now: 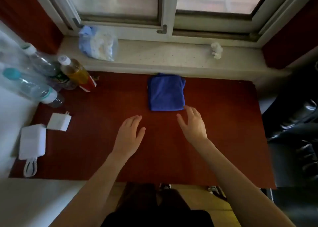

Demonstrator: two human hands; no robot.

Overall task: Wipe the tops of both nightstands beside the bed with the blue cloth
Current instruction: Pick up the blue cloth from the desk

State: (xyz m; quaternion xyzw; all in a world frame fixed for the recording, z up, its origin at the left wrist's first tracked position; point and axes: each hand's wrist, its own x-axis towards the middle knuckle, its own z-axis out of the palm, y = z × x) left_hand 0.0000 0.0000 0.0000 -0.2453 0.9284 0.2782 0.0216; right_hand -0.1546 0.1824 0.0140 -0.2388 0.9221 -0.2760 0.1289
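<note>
Far left of the blue cloth (166, 93), white chargers (32, 140) and plastic bottles (43, 82) are crowding the edge of the nightstand top (103, 157). Nearer the cloth, left of it and on the person's side, the left hand (130, 137) is hovering flat and empty. The cloth is lying folded against the window sill (154, 54), its slightly longer side running away from the person. The right hand (193, 125), spread and empty, is hanging at the cloth's near right corner, the nearer hand; contact is unclear
</note>
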